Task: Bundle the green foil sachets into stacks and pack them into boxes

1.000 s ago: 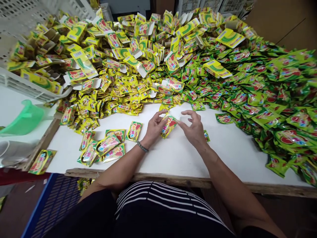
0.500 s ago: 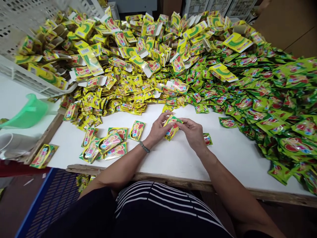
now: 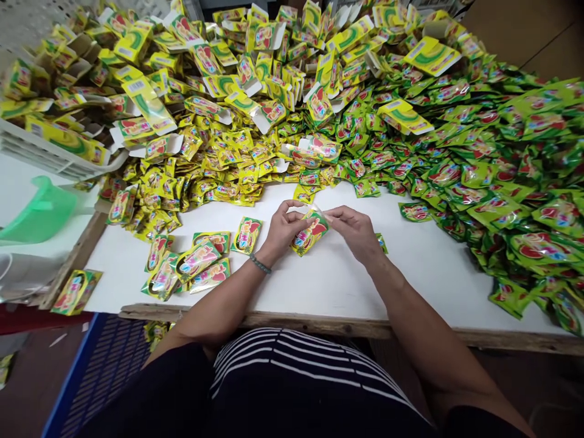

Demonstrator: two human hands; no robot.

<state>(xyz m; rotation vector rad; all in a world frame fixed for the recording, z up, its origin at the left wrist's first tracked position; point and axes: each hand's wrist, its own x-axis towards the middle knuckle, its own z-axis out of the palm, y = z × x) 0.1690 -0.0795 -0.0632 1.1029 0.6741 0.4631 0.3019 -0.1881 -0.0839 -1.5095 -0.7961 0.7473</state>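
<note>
My left hand (image 3: pixel 283 230) grips a small yellow-green carton (image 3: pixel 310 237) by its side, thumb across the printed face. A pale flap shows at the carton's upper end, and my right hand (image 3: pixel 350 226) pinches there with thumb and fingertips. To the left lies a group of similar cartons (image 3: pixel 199 260), some overlapping, with a single carton (image 3: pixel 247 235) close to my left wrist. Partly hidden behind my right wrist is a small green packet (image 3: pixel 382 243). Whether anything is inside the held carton cannot be seen.
Heaped along the back are open cartons (image 3: pixel 150 106), yellow sachets (image 3: pixel 228 167) and, rightward, green sachets (image 3: pixel 456 173). A white crate (image 3: pixel 59 158), green scoop (image 3: pixel 43 210) and white cup (image 3: pixel 22 277) stand left. The white table (image 3: pixel 319 292) has a wooden front edge; a blue crate (image 3: pixel 98 359) sits below.
The carton in my hands has shifted slightly left and its pale flap now shows. My right fingers have moved to that upper end. The whole view has shifted a little.
</note>
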